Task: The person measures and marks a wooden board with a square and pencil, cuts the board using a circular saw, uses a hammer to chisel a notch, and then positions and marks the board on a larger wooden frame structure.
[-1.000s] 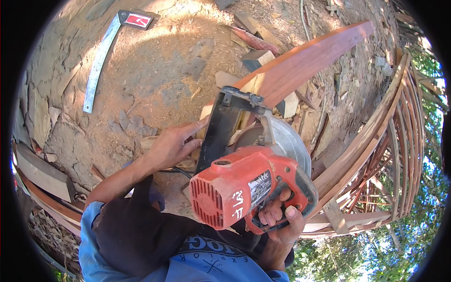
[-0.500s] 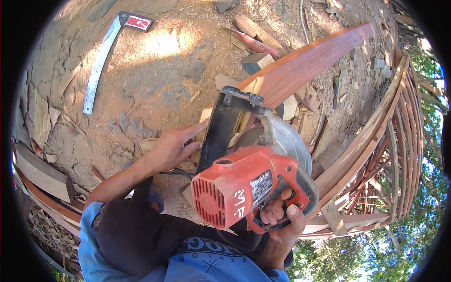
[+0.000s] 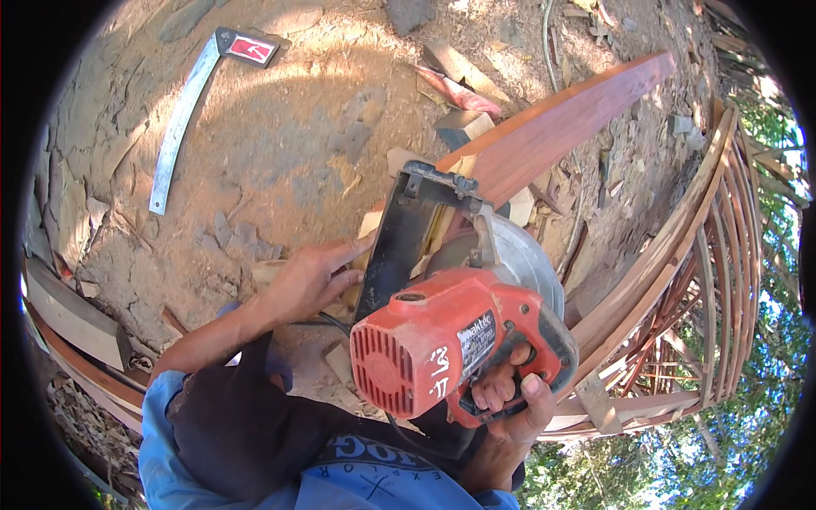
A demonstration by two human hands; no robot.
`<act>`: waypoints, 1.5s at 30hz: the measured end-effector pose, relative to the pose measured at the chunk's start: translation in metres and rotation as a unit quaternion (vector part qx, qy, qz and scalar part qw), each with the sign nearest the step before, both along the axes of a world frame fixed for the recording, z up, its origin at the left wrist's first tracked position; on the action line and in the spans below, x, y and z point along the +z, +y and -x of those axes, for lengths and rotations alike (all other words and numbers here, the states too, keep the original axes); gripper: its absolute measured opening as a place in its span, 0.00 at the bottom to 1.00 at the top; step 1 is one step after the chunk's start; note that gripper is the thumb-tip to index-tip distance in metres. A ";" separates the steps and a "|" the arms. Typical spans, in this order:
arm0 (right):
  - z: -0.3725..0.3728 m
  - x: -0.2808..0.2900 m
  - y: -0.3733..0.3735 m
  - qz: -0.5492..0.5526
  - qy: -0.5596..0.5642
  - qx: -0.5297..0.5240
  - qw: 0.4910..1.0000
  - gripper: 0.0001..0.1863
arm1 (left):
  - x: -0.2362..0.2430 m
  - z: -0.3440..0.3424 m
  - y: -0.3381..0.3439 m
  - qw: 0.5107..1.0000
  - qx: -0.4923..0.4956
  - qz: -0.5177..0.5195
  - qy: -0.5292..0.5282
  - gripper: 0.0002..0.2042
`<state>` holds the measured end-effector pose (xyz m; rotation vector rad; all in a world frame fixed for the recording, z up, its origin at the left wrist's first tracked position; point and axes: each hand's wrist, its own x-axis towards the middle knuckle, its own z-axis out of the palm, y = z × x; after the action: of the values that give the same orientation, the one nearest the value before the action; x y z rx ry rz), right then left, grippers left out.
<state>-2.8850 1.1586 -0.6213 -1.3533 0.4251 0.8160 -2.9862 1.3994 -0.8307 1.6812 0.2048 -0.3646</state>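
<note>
My right hand (image 3: 514, 395) is closed around the handle of a red circular saw (image 3: 404, 340). Its black base plate (image 3: 387, 255) rests across a reddish wooden plank (image 3: 544, 127), which extends toward the upper right, with a pale strip of wood beside the cut area. To the left of the base plate, my left hand (image 3: 323, 276) grips the near part of the workpiece, index finger extended along it, fingertips partly hidden. A steel try square (image 3: 183, 119) with a dark red-labelled stock lies on the dirt at upper left.
Wood offcuts (image 3: 463, 127) and chips lie around the plank on dusty ground. A power cord (image 3: 327, 323) runs beside the saw. Long curved wooden slats (image 3: 663, 280) are stacked along the right, with foliage beyond. A timber beam (image 3: 72, 314) lies at left.
The saw and right hand have shifted very slightly rightward and down in the picture, along with small movement of the view. My left hand stays at the base plate's edge.
</note>
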 end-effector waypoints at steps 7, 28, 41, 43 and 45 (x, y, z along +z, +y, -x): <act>-0.006 -0.002 0.001 -0.001 -0.011 -0.004 1.000 0.19 | -0.004 0.002 0.001 1.000 -0.008 -0.001 -0.013 0.32; -0.029 -0.006 0.019 0.021 -0.042 -0.034 0.998 0.16 | -0.013 0.004 0.000 0.999 0.013 0.019 -0.028 0.32; -0.023 -0.005 0.014 0.004 -0.023 -0.034 0.999 0.16 | -0.012 0.004 0.001 1.000 -0.004 0.007 -0.025 0.32; -0.019 -0.004 0.010 0.013 -0.033 -0.009 0.999 0.16 | -0.012 0.002 0.001 1.000 -0.002 0.011 -0.029 0.32; -0.012 -0.003 0.007 0.012 -0.027 -0.007 1.000 0.16 | -0.012 0.002 0.001 0.999 0.000 0.016 -0.032 0.32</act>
<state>-2.8733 1.1654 -0.6247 -1.3904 0.4026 0.7644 -2.9882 1.4003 -0.8428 1.6587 0.1514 -0.3115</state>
